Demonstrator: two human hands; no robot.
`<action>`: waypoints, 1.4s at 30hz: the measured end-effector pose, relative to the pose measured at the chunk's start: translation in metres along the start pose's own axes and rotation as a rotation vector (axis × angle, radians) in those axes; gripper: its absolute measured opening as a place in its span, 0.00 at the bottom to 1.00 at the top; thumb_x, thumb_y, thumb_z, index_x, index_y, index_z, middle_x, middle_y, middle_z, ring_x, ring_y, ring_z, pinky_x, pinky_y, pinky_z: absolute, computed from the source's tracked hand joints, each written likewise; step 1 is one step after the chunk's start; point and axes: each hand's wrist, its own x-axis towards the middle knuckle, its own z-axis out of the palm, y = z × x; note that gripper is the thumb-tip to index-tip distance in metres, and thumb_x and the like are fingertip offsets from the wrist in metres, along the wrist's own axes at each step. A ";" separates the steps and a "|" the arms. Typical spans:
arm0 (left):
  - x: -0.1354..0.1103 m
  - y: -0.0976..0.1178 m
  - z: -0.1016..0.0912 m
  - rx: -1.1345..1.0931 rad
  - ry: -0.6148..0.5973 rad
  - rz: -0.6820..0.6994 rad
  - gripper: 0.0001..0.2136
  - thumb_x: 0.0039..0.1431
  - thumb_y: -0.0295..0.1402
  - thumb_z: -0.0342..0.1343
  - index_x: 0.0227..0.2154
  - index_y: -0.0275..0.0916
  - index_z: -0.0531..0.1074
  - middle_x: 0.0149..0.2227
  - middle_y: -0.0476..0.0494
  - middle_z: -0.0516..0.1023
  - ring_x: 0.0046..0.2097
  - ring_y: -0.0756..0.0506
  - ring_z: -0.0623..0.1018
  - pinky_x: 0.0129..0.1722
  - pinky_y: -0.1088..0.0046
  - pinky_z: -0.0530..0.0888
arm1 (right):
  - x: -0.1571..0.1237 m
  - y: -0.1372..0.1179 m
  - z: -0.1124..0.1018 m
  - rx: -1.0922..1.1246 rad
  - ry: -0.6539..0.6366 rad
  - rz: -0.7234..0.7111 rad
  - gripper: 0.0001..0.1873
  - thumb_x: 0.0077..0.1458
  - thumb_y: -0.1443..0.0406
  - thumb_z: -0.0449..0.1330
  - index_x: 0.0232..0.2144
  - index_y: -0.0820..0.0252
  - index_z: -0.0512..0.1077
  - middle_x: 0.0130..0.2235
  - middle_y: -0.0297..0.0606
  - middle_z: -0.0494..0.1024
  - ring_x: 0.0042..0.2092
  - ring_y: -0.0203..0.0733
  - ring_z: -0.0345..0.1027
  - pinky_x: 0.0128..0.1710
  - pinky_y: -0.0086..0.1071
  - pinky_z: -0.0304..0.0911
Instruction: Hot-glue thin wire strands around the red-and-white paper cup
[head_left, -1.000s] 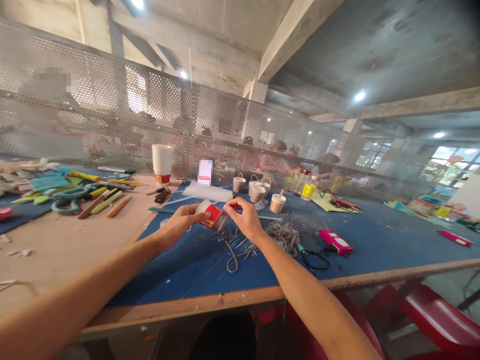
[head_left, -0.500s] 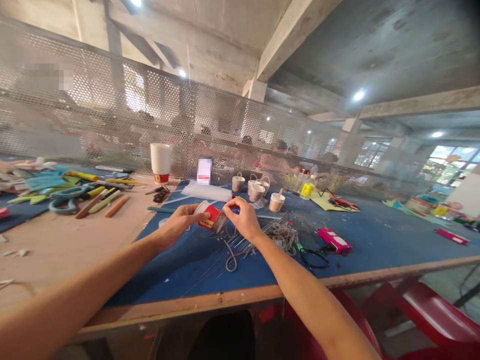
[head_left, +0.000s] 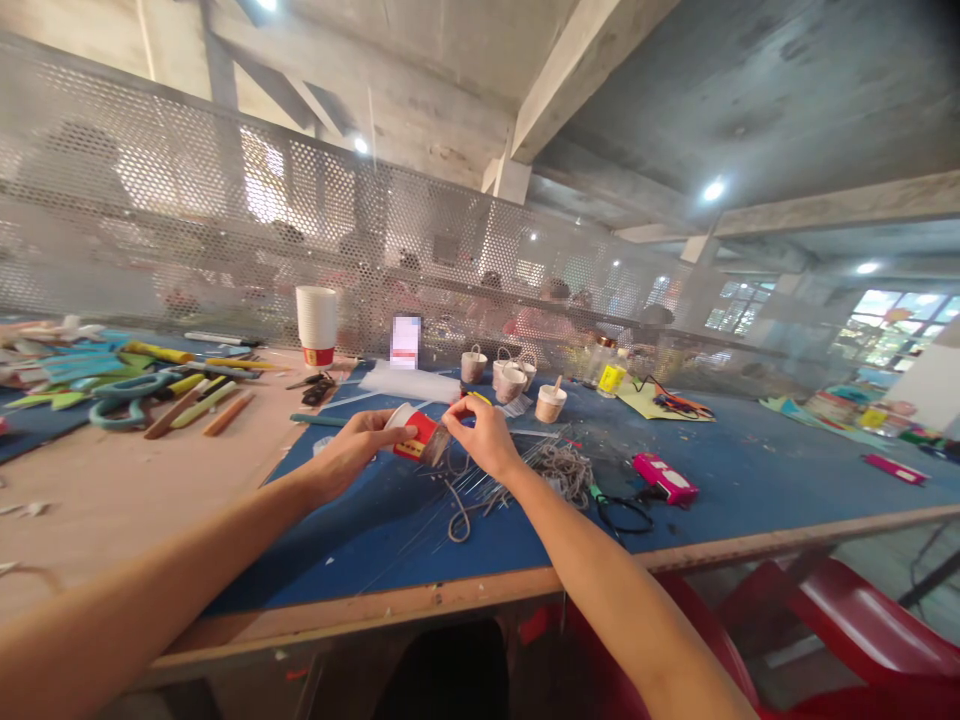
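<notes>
Holding a red-and-white paper cup [head_left: 418, 440] tilted in the left hand [head_left: 361, 446], at nine o'clock from the right hand [head_left: 484, 436], pinched narrow, cannot tell whether on anything; probably light, thin-walled and easily dented, so best gripped softly around the stiffer rim [head_left: 400, 414]

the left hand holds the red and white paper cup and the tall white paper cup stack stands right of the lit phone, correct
The side is wrong: the head view shows the tall white paper cup stack left of the lit phone. The left hand does hold the red and white paper cup.
</notes>
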 end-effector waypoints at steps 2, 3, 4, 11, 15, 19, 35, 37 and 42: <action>0.000 0.001 0.001 0.003 0.006 0.000 0.11 0.51 0.40 0.69 0.31 0.38 0.84 0.33 0.37 0.87 0.32 0.39 0.82 0.34 0.66 0.74 | 0.000 0.000 0.000 0.001 -0.002 0.005 0.04 0.57 0.65 0.63 0.29 0.55 0.74 0.33 0.34 0.83 0.37 0.42 0.78 0.43 0.33 0.69; 0.000 0.001 0.001 0.005 0.010 0.002 0.11 0.51 0.40 0.70 0.31 0.38 0.84 0.32 0.38 0.87 0.32 0.40 0.82 0.34 0.66 0.74 | 0.000 0.000 0.000 0.000 -0.004 0.007 0.04 0.57 0.65 0.63 0.29 0.55 0.74 0.33 0.35 0.83 0.37 0.42 0.78 0.43 0.33 0.69; 0.000 0.001 0.001 0.008 0.014 0.005 0.11 0.50 0.40 0.70 0.30 0.37 0.84 0.32 0.38 0.86 0.32 0.40 0.82 0.34 0.66 0.74 | 0.000 0.000 0.000 -0.001 -0.006 0.010 0.04 0.57 0.65 0.63 0.29 0.55 0.74 0.33 0.35 0.83 0.37 0.42 0.78 0.42 0.33 0.69; -0.001 0.002 0.002 0.016 0.029 0.006 0.11 0.49 0.41 0.71 0.29 0.37 0.84 0.32 0.37 0.86 0.32 0.40 0.82 0.35 0.65 0.74 | 0.001 0.005 0.002 -0.002 -0.013 0.015 0.04 0.57 0.65 0.63 0.29 0.56 0.75 0.33 0.34 0.83 0.38 0.42 0.78 0.42 0.33 0.69; 0.000 0.001 0.000 0.035 0.020 0.016 0.12 0.51 0.42 0.70 0.31 0.37 0.84 0.33 0.37 0.86 0.33 0.39 0.82 0.36 0.66 0.74 | 0.001 0.006 0.002 0.019 0.004 -0.001 0.05 0.58 0.64 0.63 0.30 0.56 0.76 0.34 0.36 0.83 0.38 0.43 0.78 0.44 0.34 0.70; 0.004 -0.003 -0.005 0.051 0.059 0.036 0.12 0.52 0.42 0.69 0.32 0.38 0.84 0.34 0.39 0.87 0.37 0.38 0.83 0.41 0.65 0.74 | 0.001 0.005 0.001 0.051 0.021 -0.066 0.08 0.61 0.62 0.62 0.31 0.56 0.77 0.36 0.37 0.84 0.39 0.42 0.78 0.46 0.33 0.70; 0.013 -0.010 -0.017 -0.082 0.214 0.074 0.15 0.46 0.43 0.74 0.33 0.39 0.84 0.36 0.38 0.88 0.40 0.38 0.85 0.47 0.62 0.76 | -0.004 -0.002 0.004 -0.037 -0.015 -0.311 0.10 0.63 0.63 0.61 0.29 0.57 0.76 0.33 0.36 0.81 0.38 0.40 0.75 0.46 0.33 0.67; 0.016 -0.011 -0.020 -0.120 0.214 0.080 0.15 0.46 0.43 0.74 0.34 0.39 0.84 0.36 0.38 0.88 0.41 0.37 0.85 0.50 0.59 0.76 | -0.006 0.000 0.006 -0.045 -0.063 -0.318 0.09 0.62 0.63 0.61 0.29 0.57 0.75 0.32 0.35 0.80 0.37 0.39 0.75 0.46 0.32 0.67; 0.021 -0.013 -0.029 -0.148 0.289 0.080 0.16 0.44 0.42 0.75 0.34 0.39 0.84 0.37 0.38 0.88 0.44 0.37 0.84 0.50 0.60 0.74 | -0.010 0.004 0.009 -0.038 -0.181 -0.307 0.05 0.60 0.63 0.64 0.32 0.57 0.76 0.33 0.33 0.80 0.37 0.38 0.75 0.46 0.32 0.68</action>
